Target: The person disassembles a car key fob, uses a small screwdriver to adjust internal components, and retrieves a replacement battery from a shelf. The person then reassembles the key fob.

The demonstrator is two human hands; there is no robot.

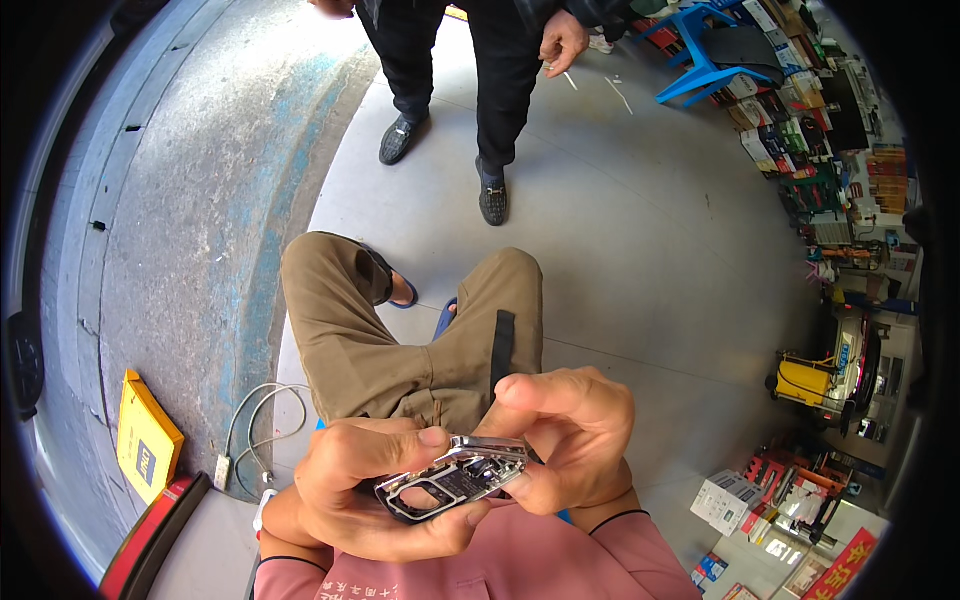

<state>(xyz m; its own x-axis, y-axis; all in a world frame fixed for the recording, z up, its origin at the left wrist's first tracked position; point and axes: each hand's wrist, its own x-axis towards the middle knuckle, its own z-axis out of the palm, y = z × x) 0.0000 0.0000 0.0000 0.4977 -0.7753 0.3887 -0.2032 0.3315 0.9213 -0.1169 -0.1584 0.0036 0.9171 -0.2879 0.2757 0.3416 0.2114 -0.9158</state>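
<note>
Above my lap, both hands hold an opened key fob shell with a shiny metal rim and a dark interior. The shell is tilted, and an oval opening shows at its left end. My left hand grips the left end, with the thumb on the upper edge and the fingers beneath. My right hand pinches the right end, one finger bent above it. The small parts inside are too fine to tell. A dark strip lies along my trouser leg beyond the right hand.
Facing me stands a person in dark trousers and black shoes. A yellow box and a white cable lie at the left. To the right are a blue stool, packed goods and a yellow bucket.
</note>
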